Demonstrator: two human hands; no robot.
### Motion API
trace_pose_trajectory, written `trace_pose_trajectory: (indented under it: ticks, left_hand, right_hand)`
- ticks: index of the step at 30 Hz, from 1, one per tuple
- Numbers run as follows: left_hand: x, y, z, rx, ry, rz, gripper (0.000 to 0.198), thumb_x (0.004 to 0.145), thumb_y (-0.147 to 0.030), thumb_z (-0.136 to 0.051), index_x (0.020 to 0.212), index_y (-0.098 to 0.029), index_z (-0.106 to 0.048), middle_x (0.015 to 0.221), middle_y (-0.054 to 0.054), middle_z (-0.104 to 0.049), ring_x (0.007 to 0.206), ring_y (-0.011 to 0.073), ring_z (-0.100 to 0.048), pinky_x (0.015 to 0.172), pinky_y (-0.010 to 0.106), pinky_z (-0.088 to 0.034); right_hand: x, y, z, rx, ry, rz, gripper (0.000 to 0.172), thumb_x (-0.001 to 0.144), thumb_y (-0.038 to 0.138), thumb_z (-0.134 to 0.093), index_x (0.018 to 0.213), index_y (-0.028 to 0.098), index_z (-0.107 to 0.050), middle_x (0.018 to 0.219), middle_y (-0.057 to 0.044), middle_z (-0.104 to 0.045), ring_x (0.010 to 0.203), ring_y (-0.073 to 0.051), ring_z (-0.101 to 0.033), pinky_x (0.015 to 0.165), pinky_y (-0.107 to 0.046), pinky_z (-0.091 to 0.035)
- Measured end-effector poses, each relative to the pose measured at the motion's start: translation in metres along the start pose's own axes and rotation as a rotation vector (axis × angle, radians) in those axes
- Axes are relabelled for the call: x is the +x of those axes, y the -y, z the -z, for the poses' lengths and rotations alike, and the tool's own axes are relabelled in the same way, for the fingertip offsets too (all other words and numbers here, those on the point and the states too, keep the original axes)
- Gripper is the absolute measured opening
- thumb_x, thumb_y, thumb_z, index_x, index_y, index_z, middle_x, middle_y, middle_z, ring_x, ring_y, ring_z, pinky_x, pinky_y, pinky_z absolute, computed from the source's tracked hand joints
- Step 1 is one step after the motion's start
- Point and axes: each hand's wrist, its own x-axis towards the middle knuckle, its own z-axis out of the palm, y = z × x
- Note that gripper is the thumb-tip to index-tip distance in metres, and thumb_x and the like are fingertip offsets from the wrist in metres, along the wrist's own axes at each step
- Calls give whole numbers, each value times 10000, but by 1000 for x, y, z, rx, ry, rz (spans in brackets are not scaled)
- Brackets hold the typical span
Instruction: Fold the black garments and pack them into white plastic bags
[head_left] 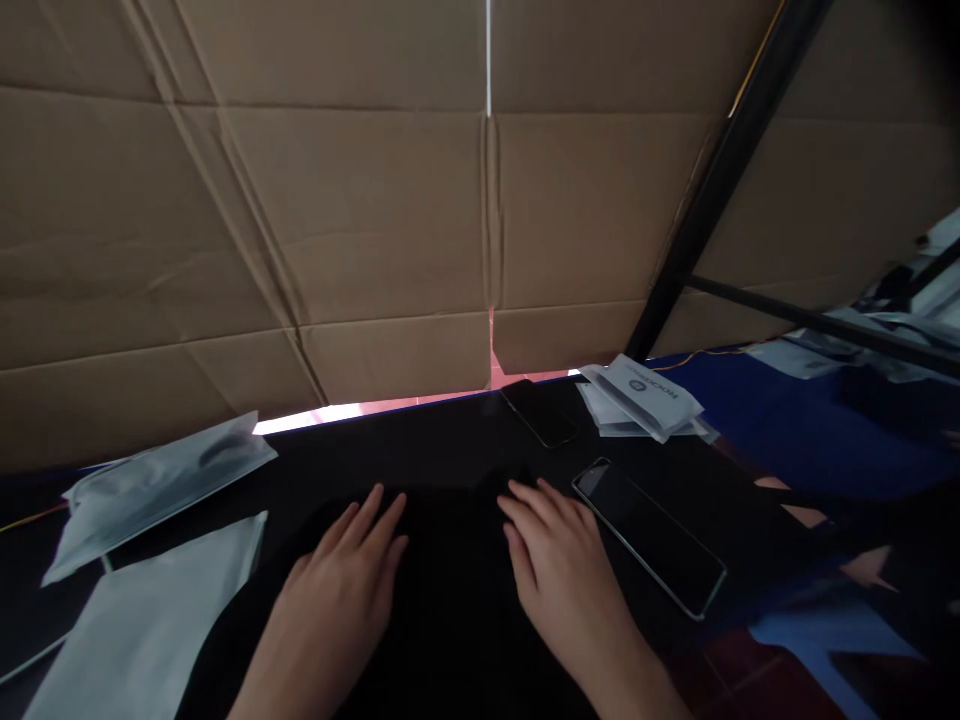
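Note:
My left hand (341, 580) rests palm down on the black surface (435, 450), its fingers stretched forward and slightly apart. Across from it lies my right hand (559, 570), also palm down with fingers extended and nothing held. Just right of the right hand is a smartphone (651, 538) with a dark screen and a pale edge. A second dark phone (538, 413) lies farther back, ahead of the right hand. To the left of my left hand sits a flat whitish pouch (157, 620), with a clear plastic packet (172, 485) behind it.
Tall cardboard sheets (360, 210) stand along the back. White printed packets (641, 395) are stacked at the back right, near a black metal post (720, 190). Blue cloth (735, 410) and more plastic packets (810, 350) lie farther right.

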Motion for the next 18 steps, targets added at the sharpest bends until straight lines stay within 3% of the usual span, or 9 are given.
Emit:
trace_pose_trajectory:
  ticks: [4, 6, 8, 10, 13, 18]
  left_hand:
    - [33, 19, 33, 34, 17, 10, 552, 1086, -257, -326, 1559, -184, -600, 1489, 152, -713, 1167, 370, -773, 919, 523, -636]
    - [42, 30, 43, 52, 49, -5, 477, 1061, -241, -370, 1358, -203, -741, 1241, 128, -799, 1017, 368, -794, 788, 497, -625]
    - [46, 36, 48, 67, 55, -17, 441, 1061, -248, -359, 1138, -211, -792, 1103, 113, -791, 946, 350, -784, 742, 469, -594]
    - [44, 39, 46, 78, 24, -12, 446, 1071, -269, -340, 1172, -190, -767, 1192, 138, -764, 1022, 355, -759, 778, 468, -578]
    - [41, 39, 38, 68, 3, -22, 456, 1052, -312, -429, 1424, -197, -664, 1370, 142, -729, 1136, 368, -728, 822, 476, -567]
    - [38, 37, 38, 33, -22, -77, 364, 1045, -296, -413, 1103, -223, -765, 1055, 88, -785, 997, 345, -746, 800, 489, -519]
  right_hand:
    - [43, -6, 4, -14, -29, -71, 430, 1074, 136, -548, 1484, 210, -654, 1589, -157, -620, 1311, -385, -675, 1034, -582, -564]
    - [58, -14, 3, -8, -19, -94, 376, 1014, 93, -624, 1374, 171, -701, 1416, -204, -720, 1177, -410, -722, 938, -579, -579]
    - [65, -22, 3, 23, -12, -89, 272, 962, 36, -652, 1174, 182, -742, 1163, -160, -789, 1046, -375, -749, 886, -525, -577]
    - [65, -28, 6, 84, -14, -53, 230, 948, 14, -644, 1027, 219, -709, 1035, -84, -773, 968, -307, -749, 858, -443, -566]
    - [57, -34, 12, 198, -48, 3, 226, 964, 29, -605, 981, 254, -617, 1033, -25, -724, 927, -230, -729, 820, -352, -553]
    - [37, -44, 21, 329, -125, 54, 259, 957, 21, -511, 939, 275, -470, 1111, -38, -693, 1051, -221, -710, 918, -355, -561]
